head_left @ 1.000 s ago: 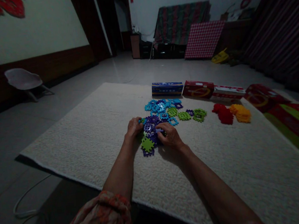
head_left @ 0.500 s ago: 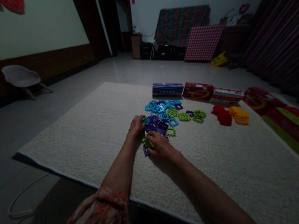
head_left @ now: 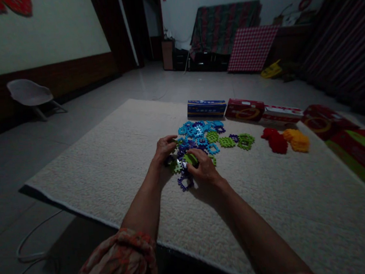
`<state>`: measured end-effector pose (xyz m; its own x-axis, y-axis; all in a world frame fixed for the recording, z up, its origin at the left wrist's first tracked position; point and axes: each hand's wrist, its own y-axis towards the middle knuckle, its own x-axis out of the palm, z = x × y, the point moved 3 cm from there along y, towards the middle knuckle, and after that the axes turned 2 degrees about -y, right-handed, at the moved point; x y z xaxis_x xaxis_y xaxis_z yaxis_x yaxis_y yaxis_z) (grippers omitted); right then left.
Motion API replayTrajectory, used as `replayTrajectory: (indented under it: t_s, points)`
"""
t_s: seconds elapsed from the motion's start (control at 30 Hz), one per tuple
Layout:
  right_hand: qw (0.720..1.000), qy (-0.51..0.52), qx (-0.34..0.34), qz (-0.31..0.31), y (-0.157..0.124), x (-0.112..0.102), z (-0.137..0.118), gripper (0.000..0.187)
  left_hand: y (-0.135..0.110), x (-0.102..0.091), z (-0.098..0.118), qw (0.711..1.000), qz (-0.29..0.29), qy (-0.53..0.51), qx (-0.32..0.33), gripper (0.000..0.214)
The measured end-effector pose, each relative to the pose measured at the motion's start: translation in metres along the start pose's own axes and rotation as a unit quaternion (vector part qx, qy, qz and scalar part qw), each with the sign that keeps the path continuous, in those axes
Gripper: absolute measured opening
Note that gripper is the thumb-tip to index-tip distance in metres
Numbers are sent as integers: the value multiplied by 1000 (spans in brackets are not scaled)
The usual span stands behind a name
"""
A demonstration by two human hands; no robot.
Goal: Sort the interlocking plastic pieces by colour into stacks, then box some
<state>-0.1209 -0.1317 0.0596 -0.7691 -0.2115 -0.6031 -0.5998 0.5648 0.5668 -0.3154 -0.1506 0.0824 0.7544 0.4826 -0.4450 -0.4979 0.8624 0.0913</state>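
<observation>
A pile of toothed plastic building pieces lies on the cream mat. My right hand (head_left: 203, 167) is closed on a green toothed piece (head_left: 190, 158), just above the near side of the pile. My left hand (head_left: 165, 149) rests at the pile's left edge, fingers apart and curved over the pieces; its palm side is hidden. Between the hands lies another green piece (head_left: 176, 167). Closest to me is a purple square frame piece (head_left: 184, 183). Light-blue pieces (head_left: 197, 129) form the far part of the pile, and a green piece (head_left: 245, 141) lies to its right.
Red pieces (head_left: 278, 142) and yellow-orange pieces (head_left: 297, 139) are heaped on the right. Behind the pile stand a blue box (head_left: 206, 108), a red box (head_left: 244, 110) and a white-and-red box (head_left: 282, 114). More boxes line the right edge of the mat (head_left: 107, 161).
My right hand has lifted a green piece off the near pile and moved slightly right. The purple frame piece shows more fully now. My left hand's fingers have spread.
</observation>
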Motion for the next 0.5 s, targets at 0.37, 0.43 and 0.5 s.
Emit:
replayTrajectory:
  t_s: [0.37,0.43,0.5]
  points:
    - [990,11,52,133,-4,2,30,47,-18,53,11,975,-116,-184,-46,30]
    - [990,29,69,120,-6,1,34,51,-20,60,13,974,-119,-184,-51,27]
    - [989,48,83,110,-8,-1,39,53,-21,67,15,972,-120,-196,-50,24]
